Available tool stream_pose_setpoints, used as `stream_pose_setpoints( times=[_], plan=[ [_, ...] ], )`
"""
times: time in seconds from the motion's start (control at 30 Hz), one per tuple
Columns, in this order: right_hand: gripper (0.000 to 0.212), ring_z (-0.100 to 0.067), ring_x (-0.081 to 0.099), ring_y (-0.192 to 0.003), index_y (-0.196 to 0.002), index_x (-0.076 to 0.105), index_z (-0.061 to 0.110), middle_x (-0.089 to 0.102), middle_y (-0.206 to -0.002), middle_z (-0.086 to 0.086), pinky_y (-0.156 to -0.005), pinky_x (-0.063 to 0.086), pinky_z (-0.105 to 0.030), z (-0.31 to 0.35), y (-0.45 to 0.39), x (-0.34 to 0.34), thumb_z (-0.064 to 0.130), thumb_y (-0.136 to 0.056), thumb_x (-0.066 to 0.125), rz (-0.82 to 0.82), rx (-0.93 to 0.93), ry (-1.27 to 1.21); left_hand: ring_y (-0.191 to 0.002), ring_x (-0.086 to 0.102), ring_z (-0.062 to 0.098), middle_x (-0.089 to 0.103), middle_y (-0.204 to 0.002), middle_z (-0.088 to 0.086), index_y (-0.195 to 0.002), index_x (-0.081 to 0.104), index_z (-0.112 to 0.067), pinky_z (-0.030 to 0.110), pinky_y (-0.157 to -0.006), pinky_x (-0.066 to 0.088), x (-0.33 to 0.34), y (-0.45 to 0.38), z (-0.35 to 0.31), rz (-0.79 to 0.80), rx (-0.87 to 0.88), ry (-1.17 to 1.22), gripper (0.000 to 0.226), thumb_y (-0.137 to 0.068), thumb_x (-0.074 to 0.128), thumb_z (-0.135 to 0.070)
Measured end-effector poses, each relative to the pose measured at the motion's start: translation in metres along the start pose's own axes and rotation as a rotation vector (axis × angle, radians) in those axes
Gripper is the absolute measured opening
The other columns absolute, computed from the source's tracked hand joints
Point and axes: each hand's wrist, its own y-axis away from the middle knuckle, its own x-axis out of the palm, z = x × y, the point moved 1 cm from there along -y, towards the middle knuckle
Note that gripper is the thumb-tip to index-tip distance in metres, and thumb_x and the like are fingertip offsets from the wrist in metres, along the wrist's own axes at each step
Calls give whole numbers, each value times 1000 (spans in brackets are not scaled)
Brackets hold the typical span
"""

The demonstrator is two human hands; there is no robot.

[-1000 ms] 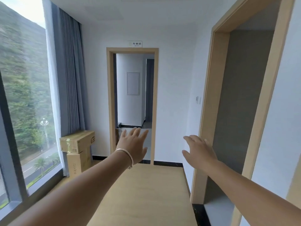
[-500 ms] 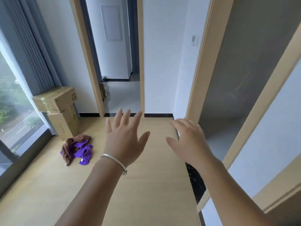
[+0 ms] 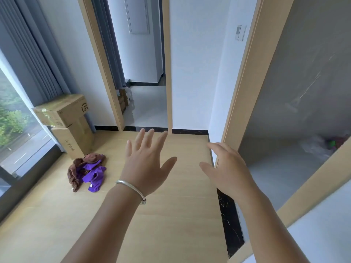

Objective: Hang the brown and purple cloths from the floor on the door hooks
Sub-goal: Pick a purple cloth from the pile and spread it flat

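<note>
Cloths heaped on the floor, both hands empty.
Brown cloth (image 3: 77, 168) and purple cloth (image 3: 93, 174) lie crumpled together by the boxes (image 3: 70, 126), heap running toward the viewer; left hand (image 3: 147, 161) and right hand (image 3: 227, 168) spread, well apart from them.

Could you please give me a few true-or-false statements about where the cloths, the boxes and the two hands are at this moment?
1. The brown cloth and purple cloth lie together in a heap on the floor. True.
2. The left hand grips the purple cloth. False: it is open and holds nothing.
3. Two cardboard boxes are stacked beside the curtain. True.
4. The right hand holds the brown cloth. False: it is empty, fingers relaxed.
5. The left wrist wears a silver bangle. True.
</note>
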Motion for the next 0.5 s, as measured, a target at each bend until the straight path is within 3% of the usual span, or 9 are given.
stream_pose_setpoints(
  times=[0.2, 0.5],
  plan=[
    [59, -7, 19, -139, -143, 38, 29, 35, -148, 14, -114, 17, -30, -25, -56, 17, 41, -89, 57, 66, -54, 19, -147, -14, 18, 5, -161, -3, -151, 9, -39, 51, -117, -4, 22, -46, -2, 77, -27, -55, 75, -87, 35, -70],
    [57, -7, 14, -141, -143, 38, 30, 32, -150, 14, -114, 11, -29, -34, -177, 69, 45, -90, 54, 139, -88, 87, -148, -9, 24, 10, -159, -2, -149, 7, -38, 55, -118, 4, 62, -154, 53, 179, -120, -107, 76, -88, 45, -64]
  ],
)
